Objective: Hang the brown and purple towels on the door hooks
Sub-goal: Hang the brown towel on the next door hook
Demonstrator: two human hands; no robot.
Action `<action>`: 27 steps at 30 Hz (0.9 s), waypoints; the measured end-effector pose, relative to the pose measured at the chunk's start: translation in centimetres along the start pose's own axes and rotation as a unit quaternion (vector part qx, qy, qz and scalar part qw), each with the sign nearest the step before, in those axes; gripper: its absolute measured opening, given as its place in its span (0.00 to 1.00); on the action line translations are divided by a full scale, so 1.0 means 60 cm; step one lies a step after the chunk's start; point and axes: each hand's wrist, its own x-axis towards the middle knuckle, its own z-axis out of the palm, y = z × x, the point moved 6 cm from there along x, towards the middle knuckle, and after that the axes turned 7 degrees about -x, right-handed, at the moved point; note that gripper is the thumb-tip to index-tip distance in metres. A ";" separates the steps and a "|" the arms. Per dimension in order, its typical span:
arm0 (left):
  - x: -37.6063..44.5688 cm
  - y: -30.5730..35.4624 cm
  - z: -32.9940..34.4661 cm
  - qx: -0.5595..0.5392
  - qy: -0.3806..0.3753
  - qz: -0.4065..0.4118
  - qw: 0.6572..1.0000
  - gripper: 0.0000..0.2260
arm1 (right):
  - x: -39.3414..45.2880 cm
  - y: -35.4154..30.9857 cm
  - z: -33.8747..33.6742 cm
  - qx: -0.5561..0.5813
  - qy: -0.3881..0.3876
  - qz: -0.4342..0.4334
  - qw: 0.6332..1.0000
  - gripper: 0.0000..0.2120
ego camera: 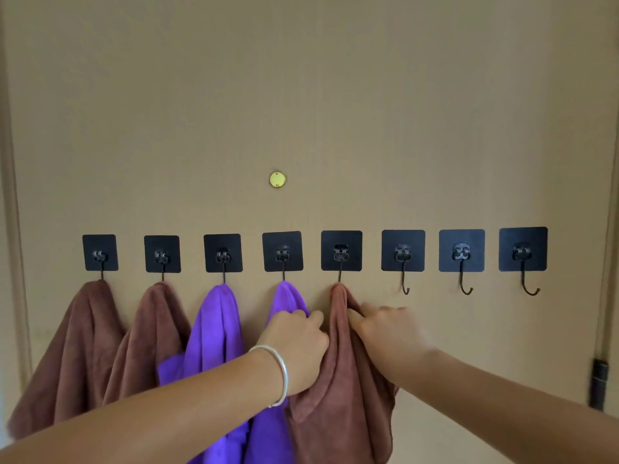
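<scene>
A row of black adhesive hooks runs across the tan door (335, 112). Two brown towels (77, 336) (150, 333) hang from the two leftmost hooks. Two purple towels (214, 329) (288, 299) hang from the third and fourth. A third brown towel (341, 363) hangs from the fifth hook (341, 251). My left hand (294, 346), with a silver bangle on its wrist, grips this towel's left side. My right hand (385, 329) pinches its right fold just below the hook. The three hooks at the right (403, 251) (461, 251) (522, 250) are bare.
A round brass peephole cover (277, 179) sits above the hooks. A dark hinge (599, 383) is on the door's right edge, and the door frame (13, 229) runs down the left.
</scene>
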 end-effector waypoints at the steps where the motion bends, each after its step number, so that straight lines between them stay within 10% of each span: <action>1: -0.002 0.003 0.006 0.017 -0.010 0.006 1.000 0.12 | -0.003 -0.001 0.000 -0.002 0.004 0.000 1.000 0.16; 13: -0.035 -0.021 -0.008 0.022 -0.118 -0.032 0.992 0.13 | -0.047 0.001 -0.023 0.020 -0.054 0.042 0.997 0.11; 20: -0.006 0.016 -0.156 0.021 0.113 -0.048 0.992 0.08 | -0.127 0.091 -0.086 0.035 0.000 0.150 0.988 0.12; 27: 0.055 0.173 -0.187 -0.143 0.189 0.072 0.969 0.32 | -0.250 0.205 -0.107 -0.039 -0.012 0.284 0.958 0.23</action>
